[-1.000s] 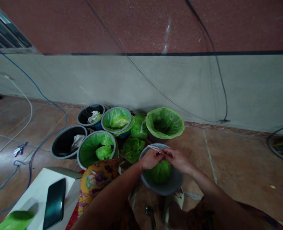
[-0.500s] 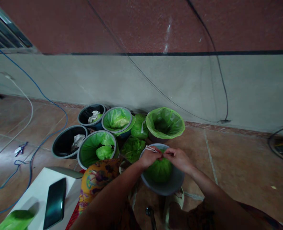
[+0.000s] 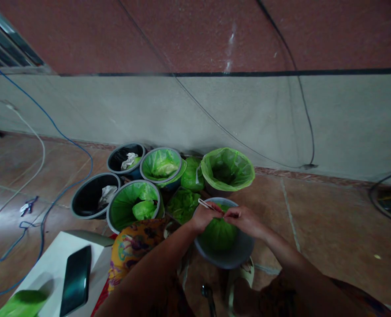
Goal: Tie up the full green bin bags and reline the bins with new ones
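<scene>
A grey bin [image 3: 230, 259] stands on the floor right in front of me with a full green bag [image 3: 219, 233] bulging inside it. Both my hands meet over the bag's gathered top. My left hand [image 3: 204, 216] is closed in a pinch on the bag's white drawstring [image 3: 206, 204], which sticks out up and to the left. My right hand [image 3: 246, 220] is closed on the same tie from the right, its fingertips touching those of the left.
Several more bins stand against the wall: two black-lined ones [image 3: 94, 200] with paper, three green-lined ones [image 3: 227, 169], loose green bags [image 3: 184, 204] between them. A phone [image 3: 76, 279] lies on a white surface at lower left. Blue and white cables [image 3: 66, 141] trail over the tiled floor.
The hands have stayed over the bag's top, working the drawstring; its loose end now points further left and up. The bag sits a little higher and tighter.
</scene>
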`<state>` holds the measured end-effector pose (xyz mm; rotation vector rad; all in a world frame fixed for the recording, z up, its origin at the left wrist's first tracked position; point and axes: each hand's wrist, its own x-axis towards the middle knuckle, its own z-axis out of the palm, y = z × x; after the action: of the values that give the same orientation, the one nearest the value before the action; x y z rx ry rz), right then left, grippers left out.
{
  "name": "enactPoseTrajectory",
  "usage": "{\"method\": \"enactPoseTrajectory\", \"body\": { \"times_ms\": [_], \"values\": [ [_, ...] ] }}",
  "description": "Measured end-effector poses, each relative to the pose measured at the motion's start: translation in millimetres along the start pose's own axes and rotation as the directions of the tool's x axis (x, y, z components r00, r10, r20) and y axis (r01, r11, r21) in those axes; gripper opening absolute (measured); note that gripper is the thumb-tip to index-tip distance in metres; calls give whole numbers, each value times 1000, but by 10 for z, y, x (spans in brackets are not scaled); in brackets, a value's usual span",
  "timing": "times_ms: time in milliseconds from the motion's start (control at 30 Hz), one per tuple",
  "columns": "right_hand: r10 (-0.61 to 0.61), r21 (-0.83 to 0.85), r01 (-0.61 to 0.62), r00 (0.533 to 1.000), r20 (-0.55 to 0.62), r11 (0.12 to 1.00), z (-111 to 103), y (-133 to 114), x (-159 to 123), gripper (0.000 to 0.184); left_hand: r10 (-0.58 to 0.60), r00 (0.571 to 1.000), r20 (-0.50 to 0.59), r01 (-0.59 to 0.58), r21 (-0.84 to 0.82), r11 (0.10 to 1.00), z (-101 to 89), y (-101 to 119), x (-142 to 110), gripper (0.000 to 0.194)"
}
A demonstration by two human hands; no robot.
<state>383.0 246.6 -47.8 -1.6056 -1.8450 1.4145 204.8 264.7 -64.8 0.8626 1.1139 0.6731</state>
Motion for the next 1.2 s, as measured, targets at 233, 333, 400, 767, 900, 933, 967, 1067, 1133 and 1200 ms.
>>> {"method": "enactPoseTrajectory", "body": {
  "times_ms": [233,333,400,767,900,933,967,1067,1133,1200],
  "values": [
    [-9,-219,14,1000,25,976,-23,37,13,17,344,936,79,-345,406,846,-23,17,-12,12],
    [-9,-207,-5,998,-67,978,-28,48,29,27,459,879,128,-464,453,762,-45,14,-22,18],
    [9,-191,-38,989,-149,981,-28,45,36,33,511,845,154,-516,483,707,-55,-1,-24,21],
    [55,91,-55,998,5,994,27,-68,30,29,442,892,100,-440,422,793,17,-151,-13,7],
    [95,12,-95,995,-22,995,5,-46,22,27,350,929,121,-369,394,842,-18,-157,31,3],
    [98,-32,-100,994,-41,995,1,-44,17,26,321,939,126,-345,387,855,-24,-157,38,4],
    [99,-87,-105,993,-69,991,0,-46,11,26,291,948,130,-319,393,863,-27,-156,42,5],
    [95,-278,-134,984,-149,951,-5,-60,-14,26,233,967,107,-255,497,829,-34,-143,37,7],
    [124,-403,-196,973,-197,894,-25,-59,-31,27,232,969,79,-233,589,774,-53,-125,34,9],
    [189,-498,-307,943,-273,811,-67,-33,-41,30,237,971,45,-210,642,738,-97,-102,42,13]
  ]
}}
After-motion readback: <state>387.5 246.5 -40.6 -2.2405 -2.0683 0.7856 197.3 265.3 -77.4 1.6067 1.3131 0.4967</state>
